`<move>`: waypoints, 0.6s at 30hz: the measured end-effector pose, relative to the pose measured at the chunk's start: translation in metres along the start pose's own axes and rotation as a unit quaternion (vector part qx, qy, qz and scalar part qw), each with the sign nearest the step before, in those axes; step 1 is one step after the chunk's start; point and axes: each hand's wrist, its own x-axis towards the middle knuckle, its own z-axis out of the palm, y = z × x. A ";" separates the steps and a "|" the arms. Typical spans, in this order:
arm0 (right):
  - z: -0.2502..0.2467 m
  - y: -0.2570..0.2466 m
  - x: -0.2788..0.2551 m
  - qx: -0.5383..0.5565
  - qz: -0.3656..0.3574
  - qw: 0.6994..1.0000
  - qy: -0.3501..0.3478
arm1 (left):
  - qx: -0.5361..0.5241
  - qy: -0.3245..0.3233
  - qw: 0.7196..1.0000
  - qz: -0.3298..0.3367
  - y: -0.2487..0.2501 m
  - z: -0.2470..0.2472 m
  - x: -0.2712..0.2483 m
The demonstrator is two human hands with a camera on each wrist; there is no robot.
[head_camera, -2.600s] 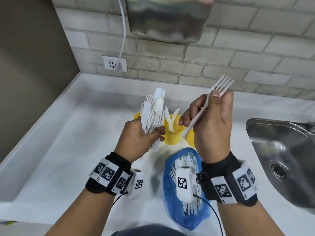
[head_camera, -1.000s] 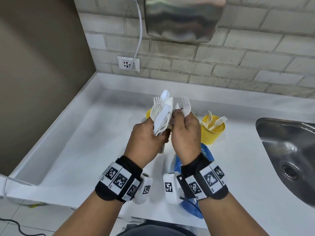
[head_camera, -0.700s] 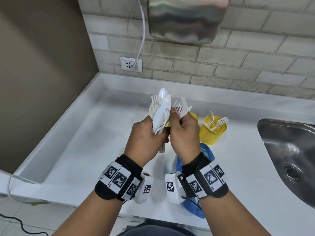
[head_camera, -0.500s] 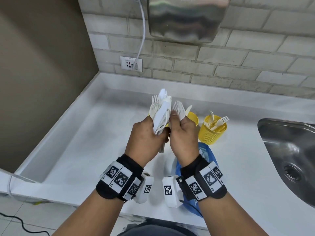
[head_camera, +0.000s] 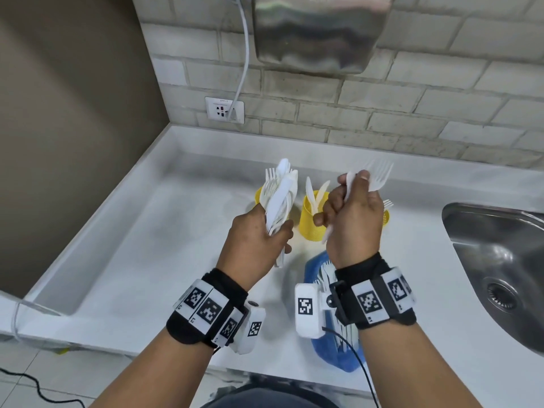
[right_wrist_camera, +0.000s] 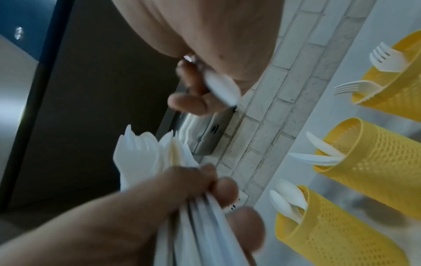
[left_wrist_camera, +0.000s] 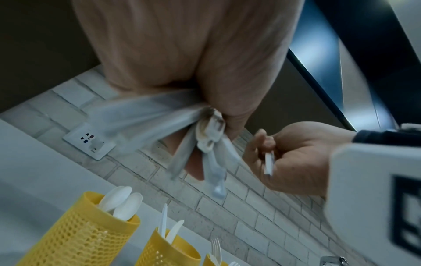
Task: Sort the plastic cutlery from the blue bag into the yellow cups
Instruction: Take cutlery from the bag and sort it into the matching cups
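My left hand grips a bundle of mixed white cutlery, heads up, above the counter. My right hand holds white forks by the handles, tines up, a little right of the bundle. Behind the hands stand three yellow mesh cups: one with spoons, one with knives, one with forks. The right hand mostly hides the fork cup in the head view. The blue bag lies under my right wrist with more cutlery in it.
A steel sink is sunk into the white counter at the right. A brick wall with a socket and a steel dispenser is behind. A brown wall closes the left side.
My right hand has come away from the bundle and moved right, holding forks. The left hand still grips the bundle in about the same place.
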 end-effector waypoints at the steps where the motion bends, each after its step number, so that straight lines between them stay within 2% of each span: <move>1: 0.000 0.005 -0.003 -0.018 0.006 1.000 -0.010 | -0.001 0.003 1.000 0.000 0.000 -0.001 0.000; 5: 0.000 0.017 -0.021 -0.097 0.030 0.992 -0.078 | -0.008 0.011 1.000 -0.005 -0.002 -0.002 0.000; 7: -0.003 0.018 -0.030 -0.182 -0.007 0.976 -0.118 | -0.008 0.008 1.000 0.001 0.000 -0.003 -0.002; 10: -0.006 0.022 -0.038 -0.308 -0.092 0.933 -0.162 | 0.005 0.012 1.000 0.026 0.008 -0.005 -0.005; 15: -0.004 0.024 -0.040 -0.398 -0.193 0.891 -0.102 | 0.018 0.021 0.999 0.031 0.012 -0.004 -0.010; 18: 0.000 0.021 -0.041 -0.394 -0.219 0.889 -0.079 | 0.012 0.012 0.999 0.027 0.006 -0.003 -0.007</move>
